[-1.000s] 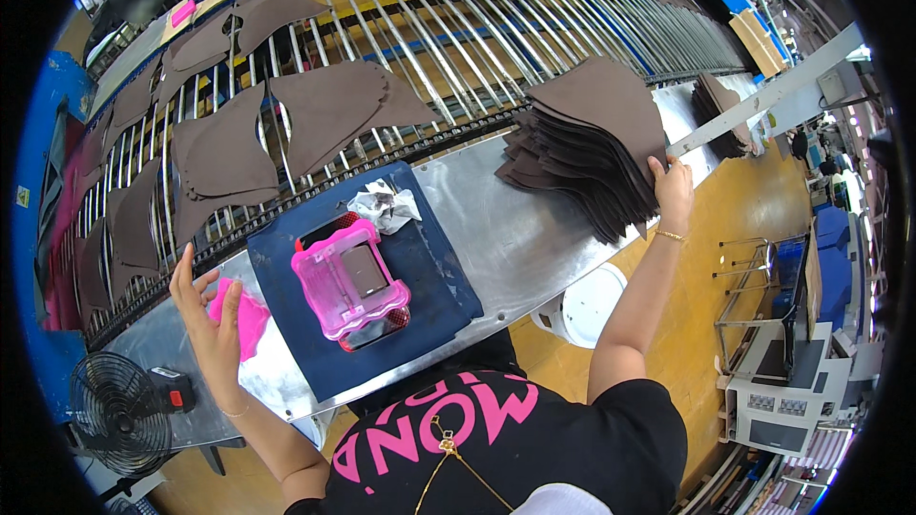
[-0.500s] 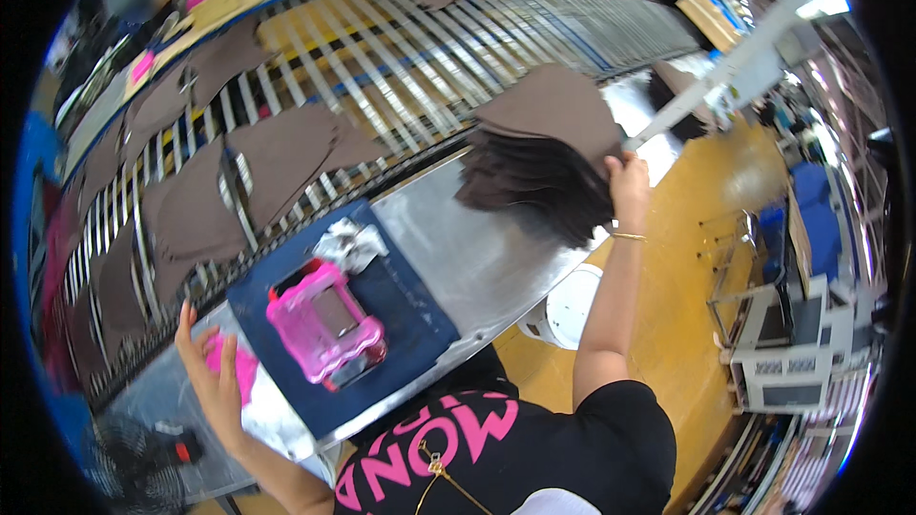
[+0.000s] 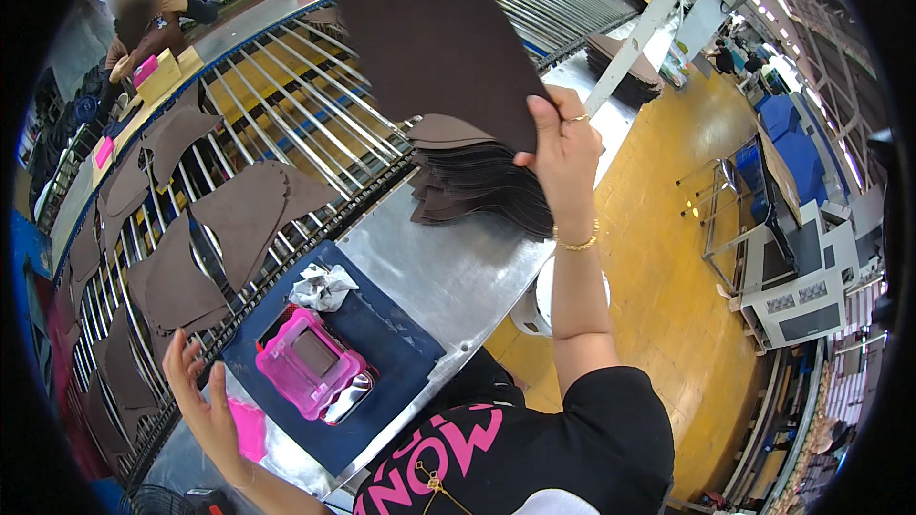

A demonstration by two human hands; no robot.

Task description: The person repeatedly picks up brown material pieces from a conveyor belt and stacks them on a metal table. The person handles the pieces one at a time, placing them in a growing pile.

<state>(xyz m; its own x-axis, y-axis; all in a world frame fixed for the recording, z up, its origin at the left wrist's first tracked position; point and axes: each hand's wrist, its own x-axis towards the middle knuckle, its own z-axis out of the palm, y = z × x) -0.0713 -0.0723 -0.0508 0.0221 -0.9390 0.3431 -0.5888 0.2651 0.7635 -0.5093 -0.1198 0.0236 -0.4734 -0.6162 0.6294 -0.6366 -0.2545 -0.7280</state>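
Note:
My right hand (image 3: 565, 148) is closed on the edge of a dark brown cut panel (image 3: 434, 38), thumb in front, and holds it up in the air. Beneath the raised piece lies a thick stack of similar brown panels (image 3: 477, 176) on the metal table. My left hand (image 3: 205, 410), fingers spread, holds nothing and hovers by the table's left end. Close to it lies a flat pink piece (image 3: 250, 431). A pink plastic tray-like frame (image 3: 296, 377) sits on a dark blue mat (image 3: 401, 348), with a crumpled whitish wad (image 3: 324, 288) behind it.
Beyond the metal table (image 3: 458, 277) runs a roller conveyor (image 3: 277, 86) carrying several brown panels (image 3: 243, 219). A white slanted post (image 3: 649, 33) rises at the right, near another panel stack (image 3: 625, 67). Below the table edge is a white bucket (image 3: 544, 300). Another person (image 3: 148, 29) sits far left.
My right hand has lifted a panel off the stack and raised it, tilted toward the view. My left hand remains spread near the pink piece. The view has shifted, bringing the other person into sight.

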